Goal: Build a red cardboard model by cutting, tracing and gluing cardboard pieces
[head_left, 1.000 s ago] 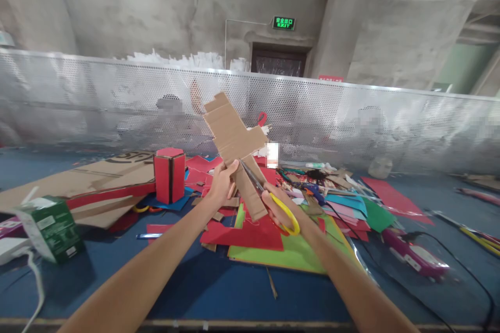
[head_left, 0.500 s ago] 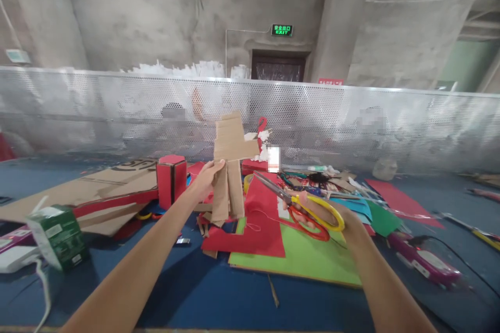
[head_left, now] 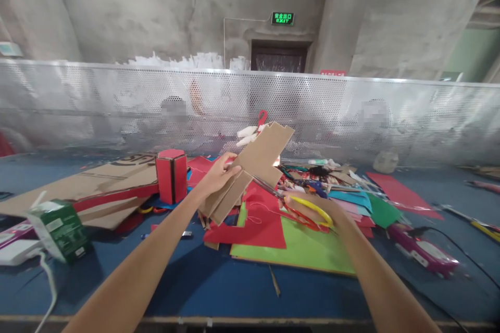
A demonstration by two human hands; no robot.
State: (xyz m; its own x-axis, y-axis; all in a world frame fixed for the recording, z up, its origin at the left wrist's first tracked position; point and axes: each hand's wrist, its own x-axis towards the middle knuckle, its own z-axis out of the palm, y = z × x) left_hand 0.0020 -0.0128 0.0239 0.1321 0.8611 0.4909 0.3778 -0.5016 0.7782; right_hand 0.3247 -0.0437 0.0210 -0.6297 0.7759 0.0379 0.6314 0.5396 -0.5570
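Note:
My left hand [head_left: 221, 174] is closed on a piece of brown cardboard [head_left: 265, 151], gripping it near its middle, above the table. The piece is tilted to the right and has a slit in its lower half and a stepped top edge. My right hand [head_left: 308, 208] holds scissors [head_left: 314, 209] with yellow and red handles. Their blades point up and left and meet the cardboard's lower right edge; whether they cut into it I cannot tell. Below lie red felt [head_left: 263, 231] and a light green sheet [head_left: 304, 255].
A red six-sided box [head_left: 172, 177] stands left, beside large cardboard sheets [head_left: 117, 179]. A green box [head_left: 62, 231] is further left. Paper scraps and a green piece [head_left: 385, 213] lie right, near a purple device [head_left: 424, 250]. A perforated metal screen [head_left: 136, 109] closes the back.
The cardboard has tipped over to the right and turned. The scissors have moved left and down, and their blades now reach its edge. The view has tilted slightly down.

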